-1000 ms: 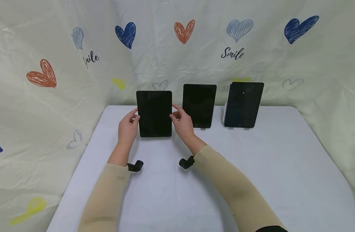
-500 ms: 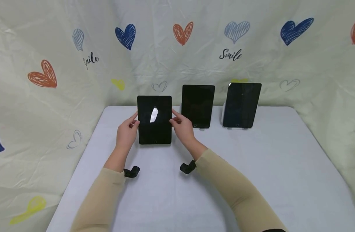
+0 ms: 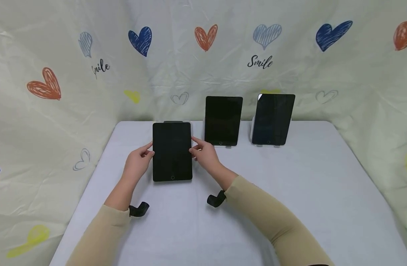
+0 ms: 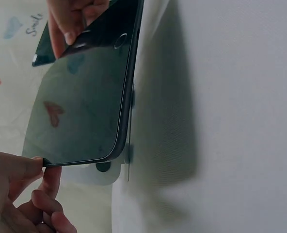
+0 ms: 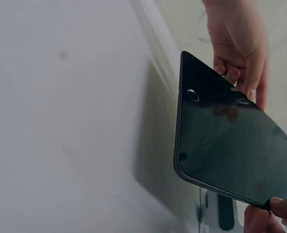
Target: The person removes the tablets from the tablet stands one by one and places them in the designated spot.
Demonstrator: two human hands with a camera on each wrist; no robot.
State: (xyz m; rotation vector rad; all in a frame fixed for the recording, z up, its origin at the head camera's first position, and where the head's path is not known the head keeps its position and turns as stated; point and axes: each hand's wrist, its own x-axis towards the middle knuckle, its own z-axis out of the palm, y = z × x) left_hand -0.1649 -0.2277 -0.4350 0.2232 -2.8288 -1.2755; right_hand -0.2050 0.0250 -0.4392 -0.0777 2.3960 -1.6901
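Observation:
A black tablet (image 3: 172, 151) with a round home button is held upright, leaning back, at the left of the table. My left hand (image 3: 136, 162) pinches its left edge between thumb and fingers. On the opposite edge my right hand (image 3: 204, 155) pinches likewise. Both wrist views show the tablet raised above the cloth, its shadow falling below. Behind it is a clear stand with dark pads, mostly hidden; the stand (image 5: 226, 212) shows under the tablet in the right wrist view. In the left wrist view, the left hand's thumb (image 4: 22, 167) presses on the screen's rim.
To the right, a second tablet (image 3: 223, 121) and a third tablet (image 3: 273, 119) lean on stands near the table's back edge. White cloth covers the table (image 3: 290, 192). A curtain (image 3: 176, 74) printed with hearts hangs behind.
Both hands have brought the tablet down and towards me, away from the stand. The stand's top edge has come into sight behind it. The other two tablets stay on their stands.

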